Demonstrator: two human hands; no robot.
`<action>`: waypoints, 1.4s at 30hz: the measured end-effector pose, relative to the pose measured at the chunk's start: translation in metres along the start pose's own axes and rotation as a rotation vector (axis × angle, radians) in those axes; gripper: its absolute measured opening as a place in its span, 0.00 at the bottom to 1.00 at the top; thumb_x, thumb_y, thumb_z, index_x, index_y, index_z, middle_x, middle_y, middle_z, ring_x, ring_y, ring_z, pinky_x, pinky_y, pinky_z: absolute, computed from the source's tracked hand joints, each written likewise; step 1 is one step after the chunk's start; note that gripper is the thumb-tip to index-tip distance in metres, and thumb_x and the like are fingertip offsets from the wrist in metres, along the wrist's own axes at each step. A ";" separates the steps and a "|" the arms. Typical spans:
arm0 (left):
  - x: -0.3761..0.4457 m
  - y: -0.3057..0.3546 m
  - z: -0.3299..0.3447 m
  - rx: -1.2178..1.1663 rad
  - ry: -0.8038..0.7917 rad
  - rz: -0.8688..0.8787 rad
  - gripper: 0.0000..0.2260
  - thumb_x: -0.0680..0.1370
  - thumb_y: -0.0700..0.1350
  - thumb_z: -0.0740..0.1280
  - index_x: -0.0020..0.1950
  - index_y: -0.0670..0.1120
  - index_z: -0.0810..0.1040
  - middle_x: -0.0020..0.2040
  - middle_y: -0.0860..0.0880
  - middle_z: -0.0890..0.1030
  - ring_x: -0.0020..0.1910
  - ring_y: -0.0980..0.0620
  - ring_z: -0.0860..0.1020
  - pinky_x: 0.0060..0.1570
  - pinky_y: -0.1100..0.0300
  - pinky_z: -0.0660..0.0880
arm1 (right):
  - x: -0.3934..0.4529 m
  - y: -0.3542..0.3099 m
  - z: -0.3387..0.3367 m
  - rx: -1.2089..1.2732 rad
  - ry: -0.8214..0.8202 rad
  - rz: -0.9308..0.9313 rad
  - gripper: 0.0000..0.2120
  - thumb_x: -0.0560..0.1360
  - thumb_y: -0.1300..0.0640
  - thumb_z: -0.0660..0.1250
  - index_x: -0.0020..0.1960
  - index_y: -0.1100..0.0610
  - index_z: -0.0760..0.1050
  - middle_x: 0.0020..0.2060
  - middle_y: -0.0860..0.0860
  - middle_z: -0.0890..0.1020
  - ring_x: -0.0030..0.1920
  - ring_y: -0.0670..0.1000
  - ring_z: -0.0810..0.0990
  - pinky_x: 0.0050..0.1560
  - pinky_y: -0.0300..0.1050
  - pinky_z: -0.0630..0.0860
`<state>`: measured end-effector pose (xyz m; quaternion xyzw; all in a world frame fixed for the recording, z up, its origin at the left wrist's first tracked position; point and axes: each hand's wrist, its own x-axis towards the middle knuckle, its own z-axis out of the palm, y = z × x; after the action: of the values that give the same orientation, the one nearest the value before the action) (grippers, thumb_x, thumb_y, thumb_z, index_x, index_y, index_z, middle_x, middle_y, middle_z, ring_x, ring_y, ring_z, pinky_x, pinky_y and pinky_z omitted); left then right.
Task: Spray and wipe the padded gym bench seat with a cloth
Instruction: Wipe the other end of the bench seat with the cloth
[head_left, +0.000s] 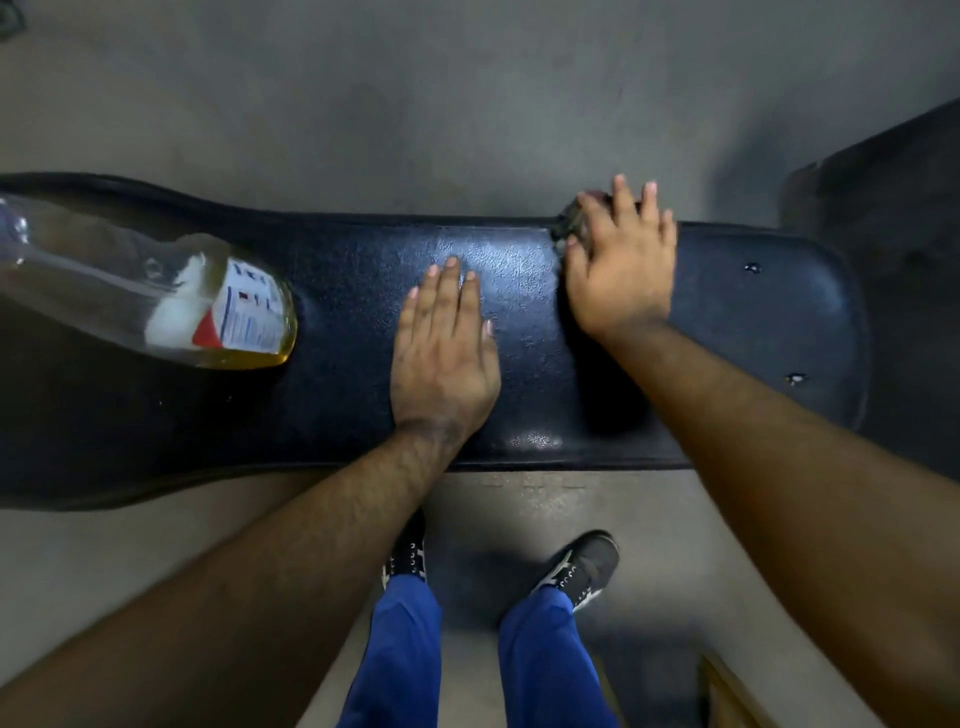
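Note:
The black padded bench seat (353, 291) runs left to right across the view, with a wet shiny patch in its middle. My left hand (444, 348) lies flat on the seat, fingers straight and together. My right hand (621, 265) presses with spread fingers on a dark cloth (569, 223) at the seat's far edge; only a small blurred corner of the cloth shows. A clear plastic bottle (156, 291) with yellowish liquid and a white, red and blue label lies on the seat at the left.
Grey concrete floor (467, 104) surrounds the bench. My feet in dark shoes (587, 566) and blue trousers stand at the near side. A dark object (893, 182) sits at the right edge, and a wooden corner (727, 696) shows at the bottom right.

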<state>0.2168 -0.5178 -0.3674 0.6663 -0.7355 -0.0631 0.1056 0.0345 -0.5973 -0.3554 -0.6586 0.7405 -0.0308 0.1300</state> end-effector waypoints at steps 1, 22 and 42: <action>0.000 0.001 0.000 -0.005 -0.002 0.000 0.24 0.81 0.48 0.56 0.75 0.40 0.66 0.76 0.42 0.65 0.77 0.45 0.61 0.76 0.48 0.54 | -0.013 -0.008 0.002 -0.012 0.008 -0.058 0.28 0.78 0.44 0.54 0.77 0.51 0.65 0.78 0.58 0.62 0.79 0.63 0.55 0.78 0.61 0.51; -0.009 0.020 -0.012 -0.151 -0.060 0.119 0.23 0.76 0.38 0.60 0.71 0.37 0.69 0.73 0.37 0.68 0.74 0.39 0.64 0.75 0.45 0.58 | -0.142 0.024 0.013 0.018 -0.028 -0.274 0.31 0.79 0.44 0.55 0.79 0.55 0.60 0.79 0.59 0.59 0.79 0.62 0.54 0.78 0.60 0.51; 0.012 0.105 0.019 -0.167 -0.069 0.041 0.22 0.79 0.46 0.56 0.72 0.41 0.70 0.75 0.39 0.66 0.76 0.41 0.62 0.76 0.48 0.53 | -0.150 0.106 0.001 -0.041 -0.048 -0.539 0.29 0.77 0.47 0.58 0.77 0.52 0.64 0.78 0.56 0.62 0.79 0.61 0.58 0.77 0.61 0.56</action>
<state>0.1091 -0.5199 -0.3607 0.6372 -0.7445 -0.1452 0.1367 -0.0527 -0.4354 -0.3564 -0.8349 0.5358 -0.0335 0.1213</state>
